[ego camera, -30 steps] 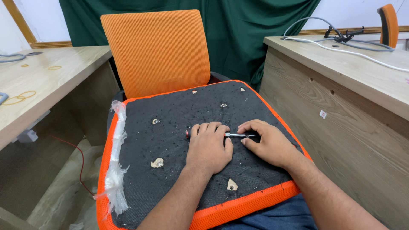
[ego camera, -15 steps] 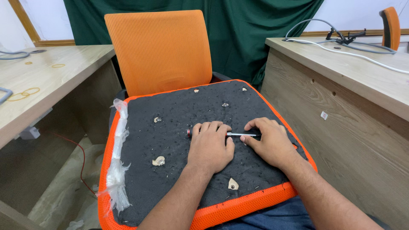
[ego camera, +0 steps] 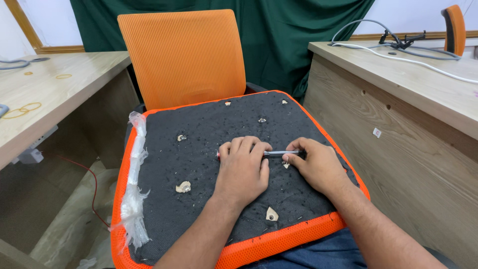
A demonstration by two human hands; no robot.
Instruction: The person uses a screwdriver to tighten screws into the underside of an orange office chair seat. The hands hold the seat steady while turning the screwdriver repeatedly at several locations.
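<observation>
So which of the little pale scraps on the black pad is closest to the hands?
The tiny pale scrap lying just beside the right hand's thumb, under the thin metal tool; the others lie farther off.

Slim silver tool (ego camera: 281,152) lying flat on cushion (ego camera: 199,149).

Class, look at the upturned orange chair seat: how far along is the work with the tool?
Done: orange fabric edge lies folded over the black underside. In hand: left hand and right hand hold a slim metal tool against the underside. Left: pale scraps and loose plastic film remain.
</observation>
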